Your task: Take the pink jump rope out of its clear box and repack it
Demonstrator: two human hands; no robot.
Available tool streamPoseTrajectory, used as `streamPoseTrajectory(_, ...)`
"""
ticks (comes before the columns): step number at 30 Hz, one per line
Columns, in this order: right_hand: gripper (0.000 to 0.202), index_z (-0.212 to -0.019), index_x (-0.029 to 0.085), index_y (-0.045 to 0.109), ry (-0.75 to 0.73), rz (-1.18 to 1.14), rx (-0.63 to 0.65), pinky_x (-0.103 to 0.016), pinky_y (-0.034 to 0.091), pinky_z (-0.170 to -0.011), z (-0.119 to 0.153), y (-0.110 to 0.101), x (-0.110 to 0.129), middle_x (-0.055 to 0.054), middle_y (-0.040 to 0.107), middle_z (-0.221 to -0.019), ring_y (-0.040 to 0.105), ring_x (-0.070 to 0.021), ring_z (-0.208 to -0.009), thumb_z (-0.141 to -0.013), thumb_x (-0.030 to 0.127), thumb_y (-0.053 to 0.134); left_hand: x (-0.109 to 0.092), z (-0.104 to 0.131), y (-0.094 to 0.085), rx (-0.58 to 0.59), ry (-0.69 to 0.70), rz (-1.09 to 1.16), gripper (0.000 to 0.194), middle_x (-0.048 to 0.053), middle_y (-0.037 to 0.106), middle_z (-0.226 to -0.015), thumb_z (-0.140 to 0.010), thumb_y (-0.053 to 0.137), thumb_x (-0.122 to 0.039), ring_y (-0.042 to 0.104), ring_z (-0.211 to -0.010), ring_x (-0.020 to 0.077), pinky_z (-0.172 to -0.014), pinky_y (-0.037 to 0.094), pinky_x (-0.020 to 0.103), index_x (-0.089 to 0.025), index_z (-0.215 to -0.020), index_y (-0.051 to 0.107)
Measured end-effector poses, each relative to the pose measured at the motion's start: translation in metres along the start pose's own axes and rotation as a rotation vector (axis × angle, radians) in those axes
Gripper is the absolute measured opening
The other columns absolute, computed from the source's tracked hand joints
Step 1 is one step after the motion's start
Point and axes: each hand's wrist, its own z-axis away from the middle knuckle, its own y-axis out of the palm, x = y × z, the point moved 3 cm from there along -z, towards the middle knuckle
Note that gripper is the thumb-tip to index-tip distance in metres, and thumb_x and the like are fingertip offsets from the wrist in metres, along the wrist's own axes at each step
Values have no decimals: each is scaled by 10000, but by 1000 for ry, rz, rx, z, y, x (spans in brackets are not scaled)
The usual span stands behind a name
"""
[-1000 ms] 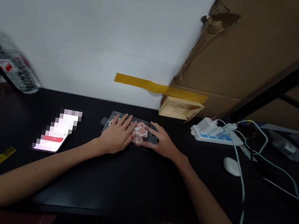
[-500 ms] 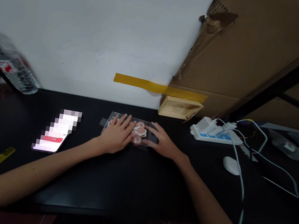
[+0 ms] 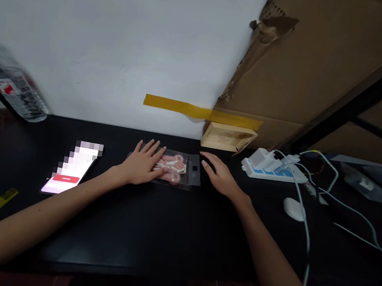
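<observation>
A flat, clear plastic package (image 3: 182,177) with pink and white pieces inside lies on the black table. Its hang tab with a small hole points to the right. My left hand (image 3: 143,163) rests flat over the package's left part, fingers spread, hiding that end. Just right of the tab is my right hand (image 3: 220,175), apart from the package, with its fingers stretched and nothing in them. The exact kind of the pink pieces cannot be made out.
A lit phone (image 3: 73,169) lies at left, with a water bottle (image 3: 14,85) behind it. A shallow wooden box (image 3: 228,138) leans at the back. On the right are a white power strip (image 3: 273,167), a white mouse (image 3: 294,209) and loose cables.
My right hand has moved right, off the package's end, uncovering the hang tab. My left hand has shifted slightly left, showing more of the pink pieces.
</observation>
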Motion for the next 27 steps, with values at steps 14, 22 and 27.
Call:
streamPoseTrajectory(14, 527, -1463, 223, 493, -129, 169, 213, -587, 322, -1172, 13, 32, 22, -132, 443, -1547, 355, -330, -1458, -1001, 459, 404, -9, 3, -2, -48, 59, -19, 1005, 247, 294, -1584, -863, 352, -810, 227, -1492, 368, -1193, 133, 571, -54, -1523, 295)
streamPoseTrajectory(22, 715, -1496, 107, 424, -13, 186, 176, -525, 289, -1207, 10, 22, 12, -195, 412, -1555, 327, -322, -1474, -980, 599, 385, -7, 2, -7, -78, 97, -3, 1025, 225, 445, -1486, -793, 467, -842, 384, -1393, 389, -1178, 196, 561, -102, -1494, 359)
streamPoseTrajectory(27, 633, -1395, 188, 565, 86, 116, 110, -581, 303, -1184, 6, 11, 3, -149, 493, -1504, 373, -334, -1446, -968, 623, 397, -5, 2, -7, -134, 62, 34, 975, 194, 479, -1448, -784, 494, -835, 396, -1371, 403, -1160, 222, 582, -144, -1466, 403)
